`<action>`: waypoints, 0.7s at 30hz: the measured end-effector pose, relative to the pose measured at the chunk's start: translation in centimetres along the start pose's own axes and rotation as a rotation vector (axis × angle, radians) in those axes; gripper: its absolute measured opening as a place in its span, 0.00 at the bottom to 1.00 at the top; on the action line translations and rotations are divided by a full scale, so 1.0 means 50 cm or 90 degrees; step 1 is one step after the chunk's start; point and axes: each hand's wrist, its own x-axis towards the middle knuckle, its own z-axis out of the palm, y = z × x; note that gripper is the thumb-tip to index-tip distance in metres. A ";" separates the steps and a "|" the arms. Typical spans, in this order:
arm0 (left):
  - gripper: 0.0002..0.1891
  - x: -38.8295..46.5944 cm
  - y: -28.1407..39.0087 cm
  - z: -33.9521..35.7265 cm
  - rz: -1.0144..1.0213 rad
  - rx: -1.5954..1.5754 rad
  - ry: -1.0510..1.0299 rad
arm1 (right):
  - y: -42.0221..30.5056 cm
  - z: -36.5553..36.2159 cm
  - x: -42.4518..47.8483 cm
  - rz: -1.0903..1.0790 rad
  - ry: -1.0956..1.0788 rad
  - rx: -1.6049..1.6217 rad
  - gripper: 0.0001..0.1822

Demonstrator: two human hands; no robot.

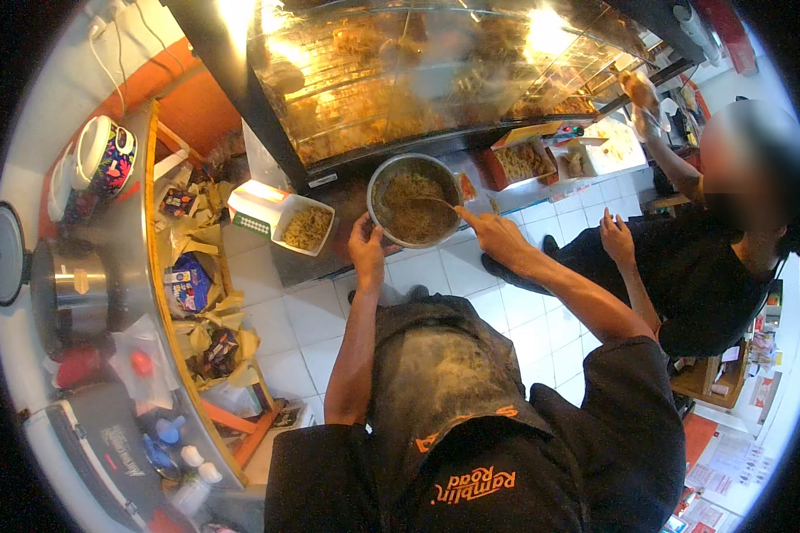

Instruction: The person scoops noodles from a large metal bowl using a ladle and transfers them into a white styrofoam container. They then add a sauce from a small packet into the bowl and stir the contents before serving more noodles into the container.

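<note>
My left hand (367, 243) grips the near left rim of a round metal bowl (372, 193). Brown food, perhaps noodles or rice in sauce, covers the bowl's bottom. With my right hand (497, 236) I hold the handle of a spoon (430, 205), index finger stretched along it; its head dips into the food. Left of the bowl, an upright-sided paper takeaway box (260, 206) lies tilted with cooked noodles (307, 228) showing at its opening.
A lit glass display cabinet (400, 80) of food stands behind the bowl. Right of it are boxes of noodles (523, 163). A co-worker (707, 266) in black reaches toward the cabinet's right end. Steel counter (130, 266) and shelf with packets (190, 283) run along the left.
</note>
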 end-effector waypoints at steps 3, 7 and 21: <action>0.17 -0.007 0.018 0.020 -0.007 0.037 -0.020 | -0.037 0.011 0.010 -0.046 0.065 -0.114 0.36; 0.15 0.003 0.006 0.015 -0.011 -0.010 0.036 | -0.032 0.024 0.002 -0.074 0.108 -0.135 0.36; 0.15 0.003 0.001 0.052 0.000 0.029 -0.006 | 0.001 -0.013 -0.010 0.160 -0.224 0.353 0.30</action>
